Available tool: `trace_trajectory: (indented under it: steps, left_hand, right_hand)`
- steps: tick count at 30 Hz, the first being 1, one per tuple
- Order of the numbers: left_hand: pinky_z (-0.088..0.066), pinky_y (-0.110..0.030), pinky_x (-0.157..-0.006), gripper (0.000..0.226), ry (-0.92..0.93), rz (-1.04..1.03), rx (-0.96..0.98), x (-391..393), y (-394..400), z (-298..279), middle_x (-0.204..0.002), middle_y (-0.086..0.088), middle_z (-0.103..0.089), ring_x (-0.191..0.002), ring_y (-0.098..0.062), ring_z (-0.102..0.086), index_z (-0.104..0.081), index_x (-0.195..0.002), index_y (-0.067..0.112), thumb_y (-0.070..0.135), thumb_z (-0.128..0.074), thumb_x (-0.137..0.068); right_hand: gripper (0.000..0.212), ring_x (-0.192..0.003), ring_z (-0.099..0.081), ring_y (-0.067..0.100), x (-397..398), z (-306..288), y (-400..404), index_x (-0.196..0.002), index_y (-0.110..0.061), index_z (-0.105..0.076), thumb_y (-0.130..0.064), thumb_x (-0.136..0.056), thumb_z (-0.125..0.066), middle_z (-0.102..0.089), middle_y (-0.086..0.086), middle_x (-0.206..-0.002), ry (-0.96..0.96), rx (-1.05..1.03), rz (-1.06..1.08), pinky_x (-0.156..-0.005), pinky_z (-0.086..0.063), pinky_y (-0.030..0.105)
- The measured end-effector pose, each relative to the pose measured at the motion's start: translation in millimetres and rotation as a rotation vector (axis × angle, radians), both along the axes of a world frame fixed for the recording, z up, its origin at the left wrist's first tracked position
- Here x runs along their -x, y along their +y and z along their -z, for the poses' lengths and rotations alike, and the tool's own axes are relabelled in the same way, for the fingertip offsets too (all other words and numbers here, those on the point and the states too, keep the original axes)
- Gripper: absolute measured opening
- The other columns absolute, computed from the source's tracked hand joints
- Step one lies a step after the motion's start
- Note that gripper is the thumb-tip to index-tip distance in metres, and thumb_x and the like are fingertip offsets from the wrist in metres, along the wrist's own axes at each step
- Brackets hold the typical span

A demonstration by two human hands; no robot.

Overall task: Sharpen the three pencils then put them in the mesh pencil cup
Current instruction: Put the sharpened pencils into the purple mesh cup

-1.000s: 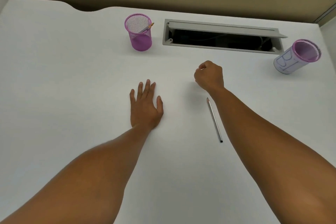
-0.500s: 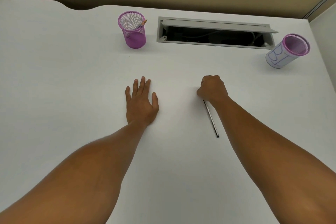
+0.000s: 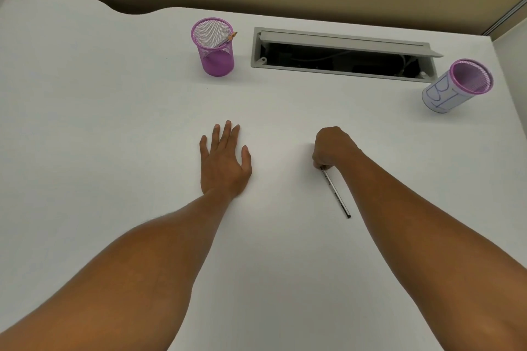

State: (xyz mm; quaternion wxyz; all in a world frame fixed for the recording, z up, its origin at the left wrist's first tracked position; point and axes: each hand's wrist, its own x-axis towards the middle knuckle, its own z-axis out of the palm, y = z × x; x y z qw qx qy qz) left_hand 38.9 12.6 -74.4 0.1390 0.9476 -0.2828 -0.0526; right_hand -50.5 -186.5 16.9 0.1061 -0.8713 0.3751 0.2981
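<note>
White desk (image 3: 85, 122): pencil (image 3: 336, 193) lies with its long axis 11-to-5 o'clock, far end under the curled right hand (image 3: 332, 148), apparently pinched though its fingertips and the tip are hidden; left hand (image 3: 225, 162) rests spread flat; mesh pencil cup (image 3: 215, 47) at 11 o'clock.

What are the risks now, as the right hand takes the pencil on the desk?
1. The right hand pinches the pencil only at its far end, so the long free part may swing or slip out when lifted.
2. The mesh pencil cup stands far from the hand, beside the open cable tray; a dropped pencil could roll into it.
3. The paper-wrapped cup stands at the right; the pencil might go there by mistake.
</note>
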Motion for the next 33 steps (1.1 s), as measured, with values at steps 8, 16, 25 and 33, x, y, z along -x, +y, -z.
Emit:
trace_trajectory:
  steps: [8, 16, 25, 33]
  left_hand:
    - [-0.001, -0.042, -0.121, 0.058, -0.006, -0.004, 0.010, 0, 0, 0, -0.161, 0.010, -0.014, -0.149, -0.010, -0.003, -0.024, -0.153, 0.027, 0.043, -0.024, -0.097]
    - [-0.003, -0.043, -0.121, 0.058, -0.026, -0.003, 0.001, 1, -1, -1, -0.161, 0.009, -0.016, -0.149, -0.011, -0.005, -0.025, -0.152, 0.028, 0.044, -0.025, -0.097]
    - [-0.004, -0.043, -0.120, 0.058, -0.004, -0.007, -0.001, 0, -1, -3, -0.161, 0.010, -0.013, -0.149, -0.010, -0.003, -0.023, -0.152, 0.029, 0.044, -0.024, -0.096]
    - [-0.005, -0.043, -0.120, 0.058, 0.003, -0.006, 0.015, 0, -1, -4, -0.161, 0.010, -0.014, -0.149, -0.010, -0.004, -0.023, -0.153, 0.028, 0.044, -0.026, -0.096]
  right_hand:
    - [0.007, -0.060, -0.054, 0.021, -29, -18, -1, -0.070, -0.007, -0.056, -0.002, -0.072, -0.051, -0.057, 0.007, -0.075, -0.176, -0.014, -0.027, -0.049, -0.038, 0.022]
    - [0.022, -0.083, -0.059, 0.023, -85, -64, 9, -0.099, -0.008, -0.065, -0.005, -0.078, -0.059, -0.062, 0.007, -0.101, -0.686, -0.023, 0.046, -0.064, -0.047, 0.028]
    - [0.011, -0.078, -0.062, 0.013, -128, -83, 24, -0.090, -0.011, -0.068, -0.018, -0.085, -0.063, -0.067, 0.000, -0.084, -1.255, -0.054, 0.206, -0.067, -0.054, 0.025]
    - [0.006, -0.066, -0.068, 0.017, -155, -80, 25, -0.074, -0.017, -0.063, -0.017, -0.080, -0.065, -0.068, -0.001, -0.067, -1.514, -0.283, 0.380, -0.065, -0.058, 0.036]
